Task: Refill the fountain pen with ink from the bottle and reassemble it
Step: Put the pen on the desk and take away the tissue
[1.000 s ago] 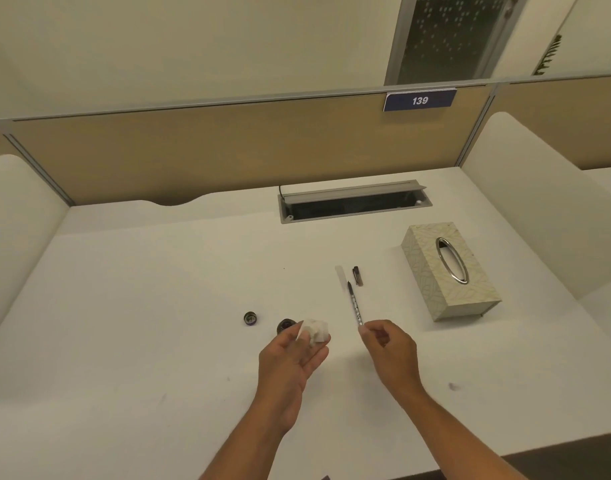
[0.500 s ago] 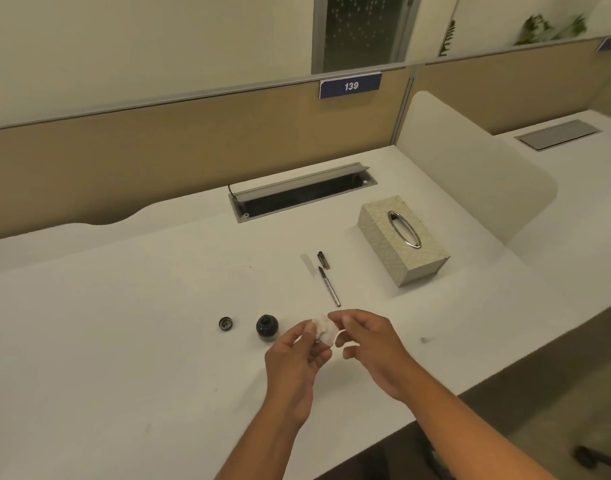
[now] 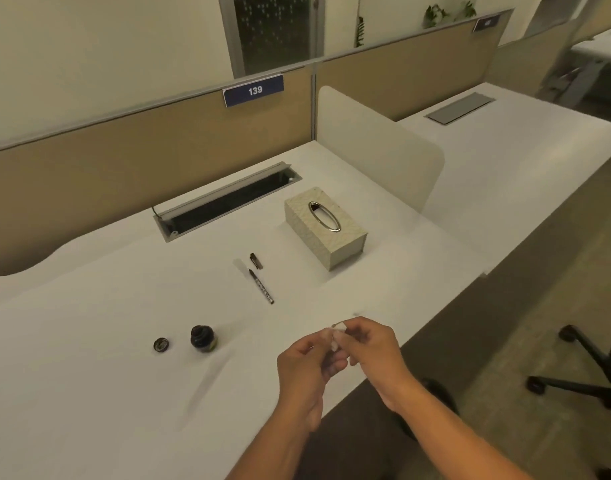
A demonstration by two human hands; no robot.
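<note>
Bare desk (image 3: 89, 393) lies open left of the ink bottle (image 3: 202, 338); tissue box (image 3: 326, 227) blocks the right.

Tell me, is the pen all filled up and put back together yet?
Not yet. The ink bottle is open, its cap lying beside it. The pen lies on the desk in pieces, with a clear part and a dark piece next to it. Both hands, left and right, hold a small tissue. Whether it's filled, I can't tell. Left: join the pieces and close the bottle.
</note>
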